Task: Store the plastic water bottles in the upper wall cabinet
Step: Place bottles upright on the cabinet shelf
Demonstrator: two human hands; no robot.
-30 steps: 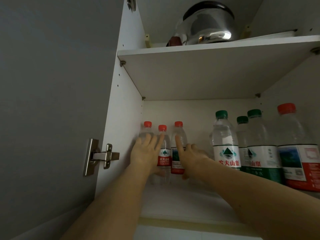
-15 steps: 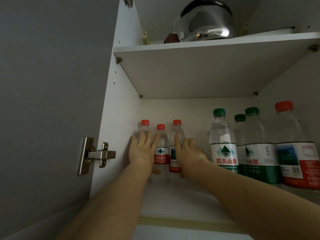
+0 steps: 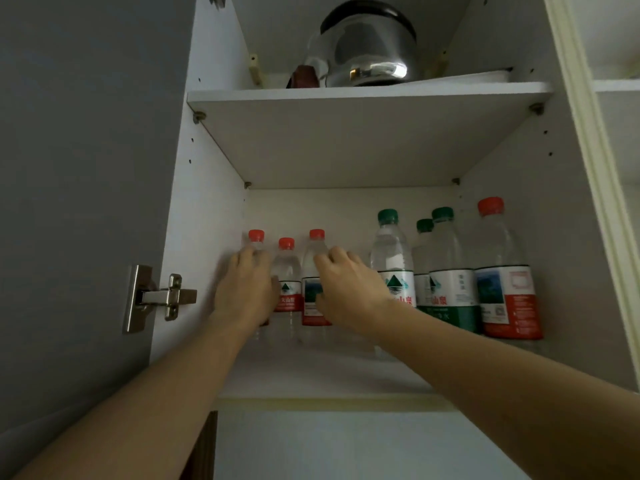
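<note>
Both my hands on small bottles, lower cabinet shelf [image 3: 311, 372].
My left hand [image 3: 246, 289] grips the 9 o'clock bottle [image 3: 256, 237]; my right hand [image 3: 349, 289] pinches the third bottle [image 3: 316, 251].

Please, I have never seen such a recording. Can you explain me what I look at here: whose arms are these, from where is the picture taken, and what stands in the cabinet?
There is no machine: a person works with bare hands, and the camera sits on their head, looking up into an open wall cabinet. On the lower shelf stand three small red-capped bottles at the left and four bigger bottles at the right: three green-capped bottles and one large red-capped bottle. The left hand has its fingers curled on the leftmost small bottle. The right hand pinches the third small bottle. On the upper shelf sits a shiny kettle.
</note>
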